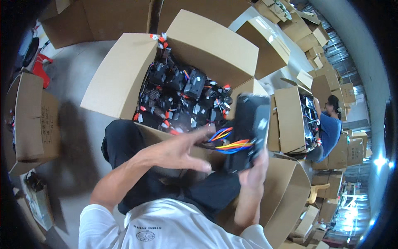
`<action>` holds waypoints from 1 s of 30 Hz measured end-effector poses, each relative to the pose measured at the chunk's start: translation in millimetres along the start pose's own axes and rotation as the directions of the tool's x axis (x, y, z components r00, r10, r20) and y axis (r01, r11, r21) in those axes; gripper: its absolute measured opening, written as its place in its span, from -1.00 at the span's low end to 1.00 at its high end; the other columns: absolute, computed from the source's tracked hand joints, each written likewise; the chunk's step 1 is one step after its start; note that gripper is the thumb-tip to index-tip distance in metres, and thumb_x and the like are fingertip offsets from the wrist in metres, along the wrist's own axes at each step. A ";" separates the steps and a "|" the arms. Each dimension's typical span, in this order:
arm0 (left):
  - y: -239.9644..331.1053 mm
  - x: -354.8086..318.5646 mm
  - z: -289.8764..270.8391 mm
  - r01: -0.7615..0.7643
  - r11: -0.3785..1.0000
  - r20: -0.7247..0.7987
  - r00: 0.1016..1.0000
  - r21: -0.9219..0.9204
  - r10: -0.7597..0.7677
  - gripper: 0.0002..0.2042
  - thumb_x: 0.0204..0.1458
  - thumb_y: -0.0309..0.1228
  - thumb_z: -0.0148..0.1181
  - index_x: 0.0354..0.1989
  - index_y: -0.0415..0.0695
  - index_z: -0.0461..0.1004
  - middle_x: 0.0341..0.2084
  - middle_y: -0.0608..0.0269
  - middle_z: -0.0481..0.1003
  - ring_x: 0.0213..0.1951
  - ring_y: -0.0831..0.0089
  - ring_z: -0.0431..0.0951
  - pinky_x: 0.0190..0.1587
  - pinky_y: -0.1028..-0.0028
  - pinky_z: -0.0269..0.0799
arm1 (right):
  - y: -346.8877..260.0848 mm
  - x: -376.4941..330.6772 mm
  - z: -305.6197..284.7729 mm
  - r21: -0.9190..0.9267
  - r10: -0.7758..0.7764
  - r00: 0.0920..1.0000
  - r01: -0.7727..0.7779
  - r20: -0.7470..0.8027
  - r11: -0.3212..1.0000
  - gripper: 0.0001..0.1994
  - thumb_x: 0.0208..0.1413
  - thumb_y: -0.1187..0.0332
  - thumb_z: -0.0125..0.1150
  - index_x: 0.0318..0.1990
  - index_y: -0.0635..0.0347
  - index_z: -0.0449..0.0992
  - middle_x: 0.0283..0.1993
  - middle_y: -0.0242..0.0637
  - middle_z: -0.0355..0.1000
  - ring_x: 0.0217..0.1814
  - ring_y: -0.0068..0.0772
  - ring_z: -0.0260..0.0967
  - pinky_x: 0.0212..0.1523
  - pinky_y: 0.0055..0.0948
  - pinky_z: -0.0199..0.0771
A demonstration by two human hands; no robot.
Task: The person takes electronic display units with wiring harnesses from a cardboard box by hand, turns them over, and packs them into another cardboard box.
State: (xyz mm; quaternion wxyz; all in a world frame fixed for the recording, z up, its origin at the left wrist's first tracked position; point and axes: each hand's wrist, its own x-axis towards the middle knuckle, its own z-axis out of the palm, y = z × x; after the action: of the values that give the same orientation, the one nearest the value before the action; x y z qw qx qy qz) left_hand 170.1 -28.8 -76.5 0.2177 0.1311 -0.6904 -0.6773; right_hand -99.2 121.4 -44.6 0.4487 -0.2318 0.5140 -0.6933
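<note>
Presently, the right hand (pixel 255 168) has its grip closed on the lower end of a black device (pixel 244 124), which is held tilted above the person's lap, just beside the big open carton (pixel 211 35). The left hand (pixel 178 153) is open, with thumb and fingers spread, near the coloured wires (pixel 234 145) of this device; because of blur, I cannot tell whether its fingertips touch them. It seems that the step is to handle the device together with its wires, so it would be good to keep the right grip firm on the body and to guide the wires loosely with the left, without pulling where they join. Also, the wires should better not catch on the packed black units (pixel 192 83) or on their red and white connectors (pixel 166 123), which lie mixed inside the carton. The carton's raised flaps and the person's knees make the room narrow, and another carton (pixel 284 195) stands close beside the right forearm. Farther to the right, a co-worker (pixel 329 133) is beside a filled carton (pixel 288 120); at the left, a red stool (pixel 41 68) is well apart.
</note>
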 end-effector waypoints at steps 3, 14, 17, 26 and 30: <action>-24.7 17.1 -16.3 0.294 0.876 0.014 0.946 0.382 -0.323 -0.53 0.46 -0.36 0.45 0.47 -0.25 0.62 -0.16 0.22 0.72 -0.04 0.45 0.73 0.17 0.27 0.68 | -13.4 76.6 -9.5 0.061 -0.067 0.998 0.066 0.019 0.996 -0.60 0.78 0.21 0.08 0.48 0.32 0.53 0.35 -0.17 0.67 0.29 -0.28 0.72 0.36 -0.09 0.80; -31.7 121.3 -183.2 0.080 0.991 -0.753 0.657 0.107 0.028 -0.31 0.58 -0.15 0.41 0.63 -0.47 0.43 0.31 -0.18 0.72 0.27 0.24 0.77 0.38 0.30 0.68 | 174.5 348.9 -49.6 -0.042 0.431 0.897 -0.429 0.103 0.903 -0.55 0.64 -0.02 0.38 0.39 0.11 0.63 0.27 -0.19 0.74 0.23 -0.19 0.70 0.21 -0.05 0.76; -67.2 150.0 -156.0 0.142 0.977 -0.794 0.606 0.157 0.039 -0.28 0.56 -0.16 0.41 0.64 -0.50 0.40 0.39 -0.32 0.67 0.41 0.02 0.71 0.51 0.15 0.60 | 246.0 404.9 -85.7 -0.056 0.421 0.888 -0.437 -0.185 0.898 -0.43 0.58 -0.06 0.47 0.47 0.12 0.57 0.28 -0.19 0.71 0.26 -0.14 0.70 0.08 0.11 0.80; -38.5 128.0 -152.3 0.237 0.925 -0.806 0.582 0.296 0.108 -0.32 0.44 -0.20 0.44 0.52 -0.52 0.50 0.39 -0.46 0.63 0.41 -0.20 0.70 0.51 0.08 0.56 | 319.9 439.8 -79.2 -0.100 0.554 0.827 -0.562 -0.091 0.821 -0.37 0.52 -0.06 0.55 0.46 0.20 0.56 0.28 -0.13 0.73 0.28 0.04 0.73 0.17 0.15 0.90; -52.4 131.8 -146.3 0.289 0.921 -0.775 0.631 0.262 0.022 -0.32 0.45 -0.20 0.43 0.54 -0.51 0.49 0.41 -0.44 0.62 0.45 -0.20 0.68 0.52 0.05 0.55 | 323.1 422.0 -66.3 -0.027 0.583 0.772 -0.608 -0.253 0.794 -0.37 0.53 -0.03 0.56 0.46 0.26 0.55 0.37 -0.03 0.71 0.39 0.19 0.73 0.32 0.17 0.90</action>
State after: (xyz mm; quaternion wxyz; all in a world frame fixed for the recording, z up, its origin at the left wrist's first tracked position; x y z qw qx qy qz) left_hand 119.4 -222.6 -114.1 0.4092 0.4945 -0.6331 -0.4327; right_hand -233.8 -230.5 -425.3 0.5691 0.0016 0.6458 -0.5090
